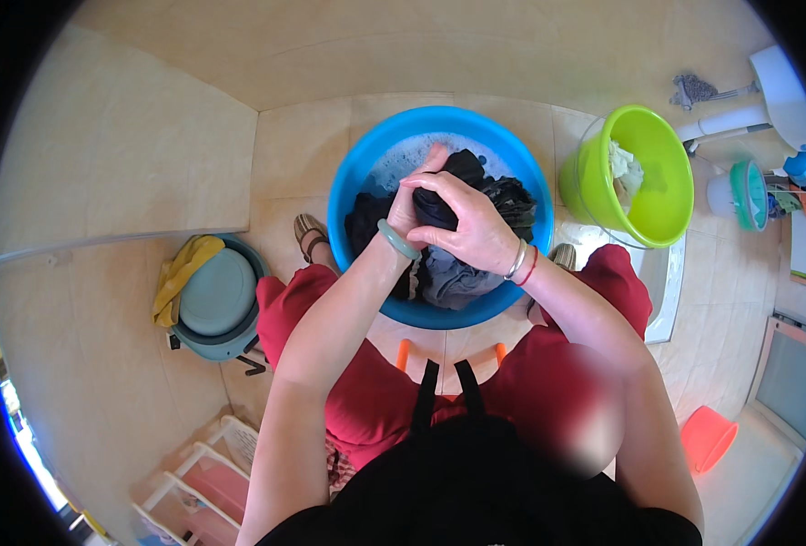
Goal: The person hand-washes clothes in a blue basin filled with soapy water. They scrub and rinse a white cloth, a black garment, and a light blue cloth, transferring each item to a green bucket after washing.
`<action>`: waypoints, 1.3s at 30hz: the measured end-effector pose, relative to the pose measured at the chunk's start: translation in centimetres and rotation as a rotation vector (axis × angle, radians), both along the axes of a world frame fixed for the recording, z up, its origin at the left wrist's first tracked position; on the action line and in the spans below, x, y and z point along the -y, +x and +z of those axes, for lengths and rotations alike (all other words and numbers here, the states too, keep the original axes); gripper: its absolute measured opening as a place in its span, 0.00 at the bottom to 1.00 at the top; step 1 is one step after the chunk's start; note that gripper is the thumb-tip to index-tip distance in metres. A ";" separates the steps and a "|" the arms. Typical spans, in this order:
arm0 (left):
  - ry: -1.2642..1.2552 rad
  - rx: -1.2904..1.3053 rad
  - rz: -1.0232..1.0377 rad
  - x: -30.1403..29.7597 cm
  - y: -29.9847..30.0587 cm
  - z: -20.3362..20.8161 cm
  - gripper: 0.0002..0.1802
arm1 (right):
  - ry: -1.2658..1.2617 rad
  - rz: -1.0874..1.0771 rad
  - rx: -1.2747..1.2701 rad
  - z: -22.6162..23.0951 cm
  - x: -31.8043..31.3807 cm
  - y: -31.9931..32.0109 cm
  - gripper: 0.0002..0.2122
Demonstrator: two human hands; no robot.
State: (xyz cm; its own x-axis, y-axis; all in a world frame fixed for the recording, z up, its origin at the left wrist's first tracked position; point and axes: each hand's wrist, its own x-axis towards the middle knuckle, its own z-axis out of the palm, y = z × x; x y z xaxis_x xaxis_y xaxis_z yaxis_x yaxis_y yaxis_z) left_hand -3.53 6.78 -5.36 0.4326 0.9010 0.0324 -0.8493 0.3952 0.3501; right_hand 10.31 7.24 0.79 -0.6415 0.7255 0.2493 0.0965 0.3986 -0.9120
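A large blue basin (341,177) stands on the floor between my feet, with foamy water (386,168) along its far side. Dark wet laundry fills much of it, including a grey-blue garment (457,280) at the near side. Over the middle, my left hand (410,202), below a green bangle, and my right hand (468,224), below a silver bangle and a red cord, are closed around a bunched black garment (434,209). Part of this cloth bulges out beyond my fingers. My palms face each other across it, and the left fingertips are partly hidden.
At the right stands a lime-green bucket (671,196) with pale cloth (625,171) inside, beside a white floor tray (667,291). Grey-green basins (218,291) with a yellow cloth (184,278) are at the left. Farther off are a white rack (198,482) and an orange-red bucket (708,439).
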 end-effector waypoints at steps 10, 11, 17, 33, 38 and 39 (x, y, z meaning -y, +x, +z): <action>-0.375 -0.263 0.223 -0.7 3.8 2.3 0.21 | 0.550 -0.362 0.097 -0.8 0.6 -0.8 0.09; -0.324 -0.547 0.375 -0.6 4.1 1.2 0.19 | 0.466 -0.391 0.055 -1.2 -0.3 -0.7 0.09; -0.791 -0.934 0.412 -1.6 6.7 3.9 0.17 | 0.214 -0.625 0.256 -6.7 -4.7 1.4 0.15; -0.757 -0.849 0.415 -1.3 6.7 2.0 0.22 | 0.223 -0.613 0.386 -7.5 -4.6 2.0 0.15; -0.483 -0.523 0.304 -2.1 2.3 -2.1 0.13 | 0.212 -0.473 0.161 -2.2 -0.3 -1.4 0.11; -0.282 -0.364 0.164 -2.0 0.5 -3.1 0.13 | 0.238 -0.391 0.092 -0.8 0.9 -1.8 0.10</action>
State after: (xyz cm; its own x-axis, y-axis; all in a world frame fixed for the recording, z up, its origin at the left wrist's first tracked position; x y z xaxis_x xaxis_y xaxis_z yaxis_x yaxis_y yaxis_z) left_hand -3.01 8.83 -8.46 0.2223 0.9100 -0.3500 -0.7508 0.3888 0.5340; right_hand 8.49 6.35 0.00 -0.3582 0.8469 0.3930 0.3575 0.5132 -0.7803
